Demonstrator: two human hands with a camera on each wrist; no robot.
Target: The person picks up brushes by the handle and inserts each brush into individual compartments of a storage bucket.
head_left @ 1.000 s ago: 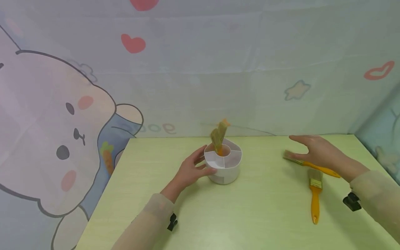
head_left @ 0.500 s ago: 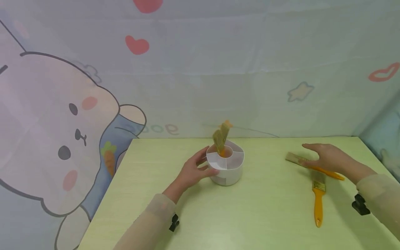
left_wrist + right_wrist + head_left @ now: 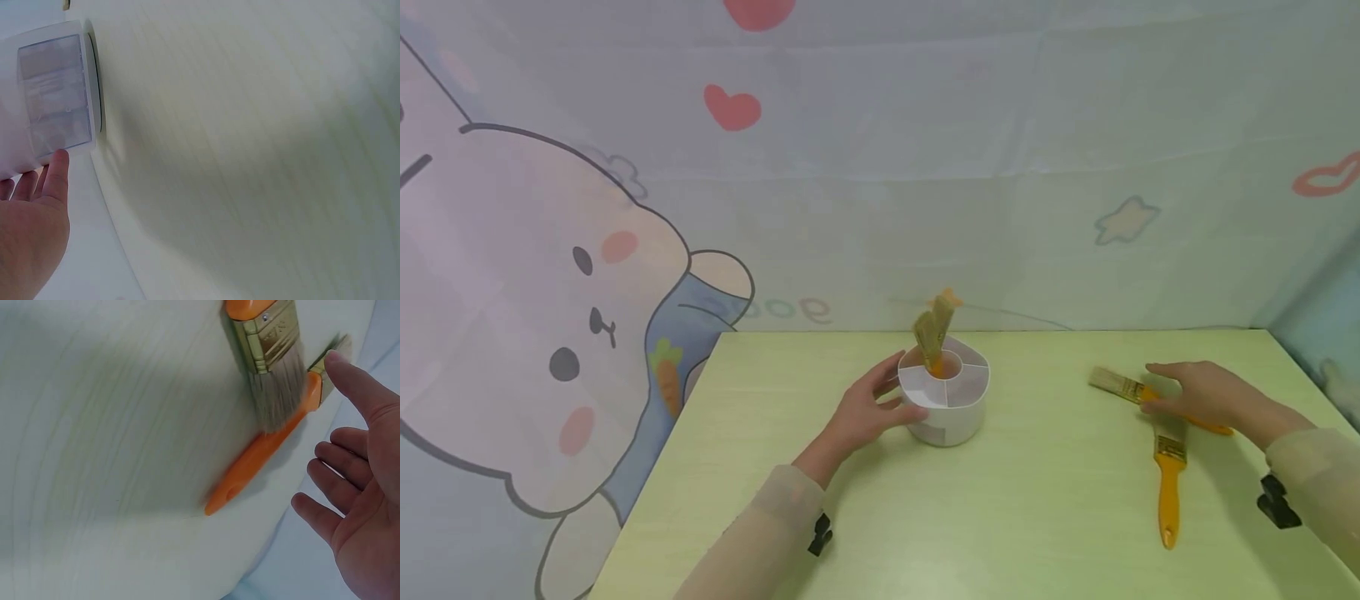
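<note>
A white round organizer (image 3: 953, 423) with several compartments stands on the table. My left hand (image 3: 867, 410) holds its left side, thumb at the front and fingers toward the back; the left wrist view shows fingers (image 3: 57, 178) against its wall. Paintbrushes (image 3: 934, 332) stand bristles up in its central hole. To the right, my right hand (image 3: 1206, 393) hovers with spread fingers over a paintbrush (image 3: 1116, 383) lying slantwise, its orange handle (image 3: 250, 469) partly covered in the head view. A second paintbrush (image 3: 1169, 500) points toward me, its bristles (image 3: 278, 394) overlapping that handle in the right wrist view.
The light green table (image 3: 1037, 517) ends at a printed cloth backdrop (image 3: 865, 225). A cartoon rabbit (image 3: 572, 333) is printed on it at the left. A small black device (image 3: 1277, 502) is strapped at my right wrist, another (image 3: 821, 533) at my left.
My right hand has moved right and down, closer to the slanting paintbrush, uncovering more of its ferrule. The left hand stays on the organizer. The whole head view has shifted slightly.
</note>
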